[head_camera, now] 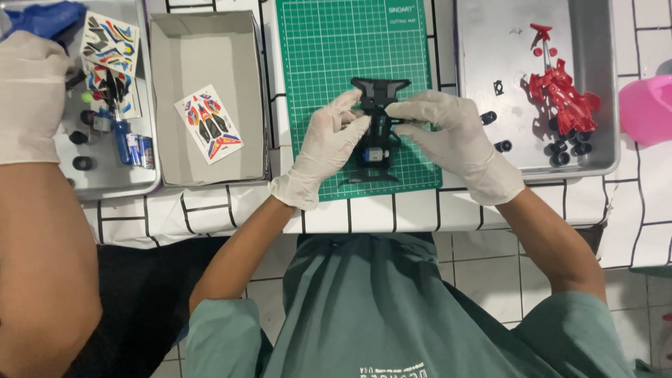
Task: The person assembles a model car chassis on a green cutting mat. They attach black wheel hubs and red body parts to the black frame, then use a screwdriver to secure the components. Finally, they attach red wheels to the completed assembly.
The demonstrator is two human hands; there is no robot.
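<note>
A black toy car chassis [378, 98] with a small blue and silver motor [373, 155] near its rear lies on a green cutting mat [336, 49]. My left hand [323, 148], in a white glove, pinches the chassis from its left side. My right hand [453, 136], also gloved, grips the chassis from the right, with the fingertips meeting over its middle. The middle part of the chassis is hidden under my fingers.
A metal tray [595, 147] on the right holds a red car body [563, 94] and several black wheels [567, 148]. An open grey box [206, 49] holds a sticker sheet [208, 123]. Another person's gloved arm [31, 98] reaches over a left tray [133, 178] with small batteries [133, 143]. A pink bowl [647, 108] is at the far right.
</note>
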